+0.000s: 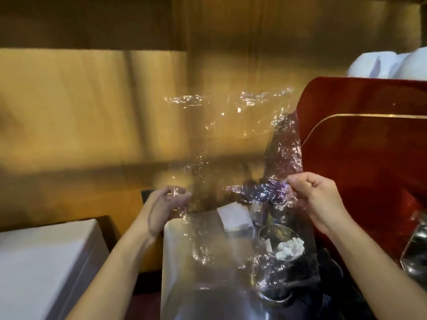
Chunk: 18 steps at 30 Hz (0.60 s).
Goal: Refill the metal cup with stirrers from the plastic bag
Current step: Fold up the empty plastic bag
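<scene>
A clear, crinkled plastic bag (233,144) is stretched out in the air between both hands, above the table. My left hand (165,205) pinches its left edge and my right hand (316,199) pinches its right edge. Below and behind the bag, seen through the plastic, stands a metal cup (280,243) with white paper-wrapped stirrers (288,248) showing in its mouth. I cannot tell whether any stirrers are still inside the bag.
A white-clothed table (178,262) holds the cup, a white napkin stack (233,215) and dark items. Another white table (46,257) is at the left. A red wooden panel (360,139) rises at the right, with a shiny metal container (416,248) beyond.
</scene>
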{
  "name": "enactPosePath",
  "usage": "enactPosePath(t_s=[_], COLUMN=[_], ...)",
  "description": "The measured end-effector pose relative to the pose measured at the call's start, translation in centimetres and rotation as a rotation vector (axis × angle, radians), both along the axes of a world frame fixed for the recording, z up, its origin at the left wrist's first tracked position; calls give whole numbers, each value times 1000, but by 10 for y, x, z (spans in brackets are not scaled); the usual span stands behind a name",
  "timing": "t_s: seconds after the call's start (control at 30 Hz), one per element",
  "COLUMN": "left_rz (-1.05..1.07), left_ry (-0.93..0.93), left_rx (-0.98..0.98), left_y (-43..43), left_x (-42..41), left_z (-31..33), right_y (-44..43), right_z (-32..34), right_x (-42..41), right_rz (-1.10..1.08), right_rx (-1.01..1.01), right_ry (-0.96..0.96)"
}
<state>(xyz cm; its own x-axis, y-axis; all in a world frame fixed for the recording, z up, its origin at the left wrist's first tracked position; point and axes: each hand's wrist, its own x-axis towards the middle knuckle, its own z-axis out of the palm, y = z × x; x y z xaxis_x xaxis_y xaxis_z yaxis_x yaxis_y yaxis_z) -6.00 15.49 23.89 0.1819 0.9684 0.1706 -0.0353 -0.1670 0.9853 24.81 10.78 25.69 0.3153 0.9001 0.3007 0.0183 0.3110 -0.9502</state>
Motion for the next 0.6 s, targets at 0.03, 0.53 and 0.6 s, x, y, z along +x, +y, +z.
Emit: enactPosePath(t_s=[0.03,0.53,0.6], left_rz=[26,167,157], left_ry=[20,42,22], left_rx=[-4,167,147], left_y=[-4,-28,-30], left_x=[-5,-70,-73], left_z=[-4,-12,-13], right_y=[1,9,9], right_z=[-4,-16,-17], right_x=[-4,-37,-37], right_rz=[20,321,349], right_rx=[-32,-107,-103], right_ry=[-9,-9,-21])
